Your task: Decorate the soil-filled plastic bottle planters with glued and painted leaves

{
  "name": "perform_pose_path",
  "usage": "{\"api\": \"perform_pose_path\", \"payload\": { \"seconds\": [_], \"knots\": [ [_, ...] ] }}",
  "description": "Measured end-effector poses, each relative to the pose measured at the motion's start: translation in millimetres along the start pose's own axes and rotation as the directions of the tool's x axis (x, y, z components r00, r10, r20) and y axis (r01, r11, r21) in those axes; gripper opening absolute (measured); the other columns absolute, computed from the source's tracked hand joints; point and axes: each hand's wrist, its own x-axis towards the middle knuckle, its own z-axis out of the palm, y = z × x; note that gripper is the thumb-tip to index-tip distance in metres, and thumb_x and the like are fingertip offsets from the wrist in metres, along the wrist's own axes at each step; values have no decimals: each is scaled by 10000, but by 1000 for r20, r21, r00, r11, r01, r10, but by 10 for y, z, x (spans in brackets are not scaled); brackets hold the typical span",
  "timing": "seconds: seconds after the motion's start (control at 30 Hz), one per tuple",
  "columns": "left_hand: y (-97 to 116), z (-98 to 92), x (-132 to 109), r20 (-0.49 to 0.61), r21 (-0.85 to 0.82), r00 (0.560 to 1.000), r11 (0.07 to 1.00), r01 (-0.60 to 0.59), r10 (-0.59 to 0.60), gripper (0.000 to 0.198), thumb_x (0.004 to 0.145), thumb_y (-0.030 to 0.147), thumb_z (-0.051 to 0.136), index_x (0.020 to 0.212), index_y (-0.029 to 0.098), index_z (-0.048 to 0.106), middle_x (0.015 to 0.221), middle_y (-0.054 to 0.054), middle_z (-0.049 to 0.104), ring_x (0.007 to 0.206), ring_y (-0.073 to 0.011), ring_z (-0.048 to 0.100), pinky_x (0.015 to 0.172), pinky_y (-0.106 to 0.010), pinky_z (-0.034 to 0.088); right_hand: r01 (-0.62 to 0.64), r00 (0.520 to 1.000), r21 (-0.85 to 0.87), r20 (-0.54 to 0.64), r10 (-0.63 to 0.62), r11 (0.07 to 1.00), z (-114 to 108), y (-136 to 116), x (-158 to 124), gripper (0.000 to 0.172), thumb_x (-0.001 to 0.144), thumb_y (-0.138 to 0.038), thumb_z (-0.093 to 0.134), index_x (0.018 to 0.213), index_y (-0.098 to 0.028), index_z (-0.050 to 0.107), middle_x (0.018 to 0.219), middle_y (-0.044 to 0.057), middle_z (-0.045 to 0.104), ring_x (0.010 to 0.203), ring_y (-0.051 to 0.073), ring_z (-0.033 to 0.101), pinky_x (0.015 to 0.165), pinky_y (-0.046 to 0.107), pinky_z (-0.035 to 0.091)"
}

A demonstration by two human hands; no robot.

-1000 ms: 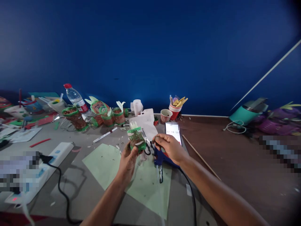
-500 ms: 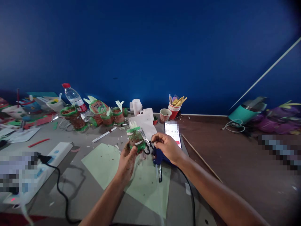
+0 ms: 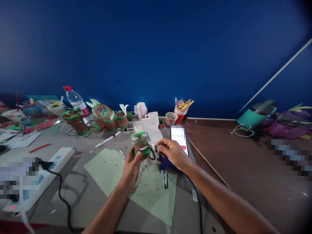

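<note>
My left hand [image 3: 131, 167] is closed around a small craft pot [image 3: 140, 143] with green trim, brown filling and pale paper leaves on top, held up above the table. My right hand [image 3: 172, 152] is closed on a pair of scissors [image 3: 151, 147] whose blades point at the pot's right side. Below the hands lies a pale green paper sheet [image 3: 109, 169]. A blue glue gun [image 3: 165, 164] lies just under my right hand.
Several similar green-trimmed pots [image 3: 107, 118] and a water bottle [image 3: 75, 100] stand at the back left. A phone [image 3: 179, 138], two paper cups [image 3: 176, 117] and a white power strip [image 3: 42, 172] with black cable are on the grey table [image 3: 73, 201]. A thin wooden stick [image 3: 209, 164] lies to the right.
My right hand with the scissors has shifted slightly left, closer to the pot. The left hand keeps the pot almost still.
</note>
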Motion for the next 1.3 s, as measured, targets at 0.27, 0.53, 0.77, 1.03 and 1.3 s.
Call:
{"api": "perform_pose_path", "payload": {
  "seconds": [0.27,0.53,0.77,1.03,1.3],
  "knots": [
    [52,0,1,8,-1,1000,1000,-19,19,376,721,409,729,1022,195,658,1040,-68,653,881,-184,601,768,-297,473,41,998,85,33,-44,996,-35,-94,-45,148,767,-304,487,681,-192,529,607,-19,548,527,111,476,536,251,372],
    [68,-44,32,-23,-23,998,998,-53,53,368,743,398,710,1044,197,648,1041,-68,647,851,-173,602,745,-287,469,90,996,45,-33,-89,995,-59,-91,-59,391,843,-399,467,507,-203,419,487,-33,449,447,91,374,473,245,302],
    [55,-44,33,-22,-13,999,999,-41,40,366,755,401,696,1056,200,640,1084,-79,660,894,-187,629,761,-288,474,29,995,50,-99,-24,998,2,22,7,59,660,-209,570,714,-188,563,619,-44,527,562,105,467,571,245,367],
    [49,-61,36,-39,-6,999,999,-32,32,352,755,400,698,1041,203,639,1057,-59,659,862,-166,626,747,-275,475,-2,999,110,-54,8,994,-13,-6,13,147,655,-276,618,762,-175,633,612,-38,548,537,97,470,555,243,384],
    [51,-48,33,-47,-7,999,1000,-14,14,405,724,417,718,1050,192,632,1068,-85,663,872,-194,631,756,-298,482,21,997,93,-80,-13,995,-82,-103,32,293,733,-458,591,656,-176,581,587,-9,555,512,106,474,492,242,361]
  ]
}}
